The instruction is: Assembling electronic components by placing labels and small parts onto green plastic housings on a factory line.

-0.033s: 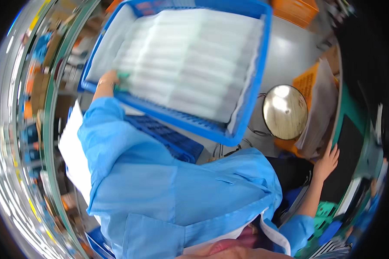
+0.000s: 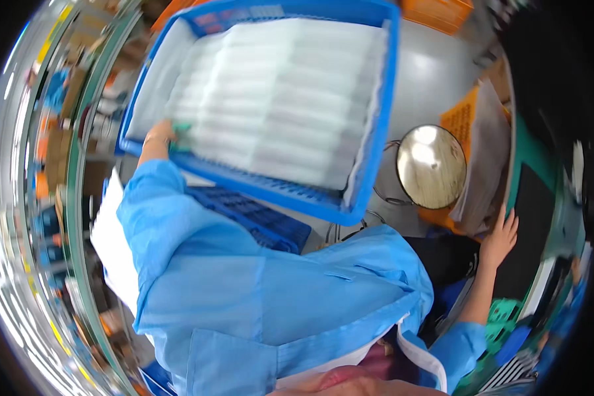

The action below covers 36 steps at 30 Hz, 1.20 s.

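Observation:
At the near left corner inside a blue plastic crate (image 2: pixel 369 165), my left hand (image 2: pixel 160 132) has its fingers closed around a small green piece (image 2: pixel 181 130). The piece is blurred and I cannot make out its kind. Long white bundles or wrapped rows (image 2: pixel 277 99) fill the crate side by side, also smeared by motion. Over on the right, my right hand (image 2: pixel 500 241) rests with spread fingers on the edge of a workbench, at a black mat (image 2: pixel 531 231). That hand holds nothing.
A round stool (image 2: pixel 431 166) stands right of the crate, beside an orange crate (image 2: pixel 461 116) with pale sheets in it. Below the blue crate lies a dark blue crate (image 2: pixel 257 214). Shelving (image 2: pixel 76 198) runs along the left. Green plastic parts (image 2: pixel 501 317) sit at the lower right.
The whole view has shifted slightly, so the crate appears a little lower and farther left. Both hands keep their places at the crate corner and the bench edge.

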Each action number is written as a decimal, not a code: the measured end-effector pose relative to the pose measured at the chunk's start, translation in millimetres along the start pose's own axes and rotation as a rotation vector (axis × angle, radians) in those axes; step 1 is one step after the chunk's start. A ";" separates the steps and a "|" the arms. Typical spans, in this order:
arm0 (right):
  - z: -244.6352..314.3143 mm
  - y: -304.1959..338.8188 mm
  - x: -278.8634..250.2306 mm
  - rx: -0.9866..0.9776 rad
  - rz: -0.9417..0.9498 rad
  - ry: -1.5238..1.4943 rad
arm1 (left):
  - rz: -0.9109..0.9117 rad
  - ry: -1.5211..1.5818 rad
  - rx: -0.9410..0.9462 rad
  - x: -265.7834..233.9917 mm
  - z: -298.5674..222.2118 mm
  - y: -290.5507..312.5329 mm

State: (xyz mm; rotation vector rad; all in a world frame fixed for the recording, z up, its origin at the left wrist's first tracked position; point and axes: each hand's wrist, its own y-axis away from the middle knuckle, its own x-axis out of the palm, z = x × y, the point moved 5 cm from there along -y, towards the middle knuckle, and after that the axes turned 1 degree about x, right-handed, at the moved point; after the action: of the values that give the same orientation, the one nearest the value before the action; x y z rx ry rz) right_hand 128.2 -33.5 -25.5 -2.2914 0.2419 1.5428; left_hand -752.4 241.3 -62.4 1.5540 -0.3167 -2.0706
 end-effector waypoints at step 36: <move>41.0 37.9 -164.5 -0.197 0.416 -1.634 | 0.527 1.116 1.399 -194.4 -503.8 391.4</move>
State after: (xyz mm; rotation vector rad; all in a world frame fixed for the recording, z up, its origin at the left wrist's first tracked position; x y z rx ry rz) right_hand 16.6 -62.3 104.4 -0.4419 0.0812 3.0857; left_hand -133.6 81.9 128.4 2.5800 -1.6375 -0.1514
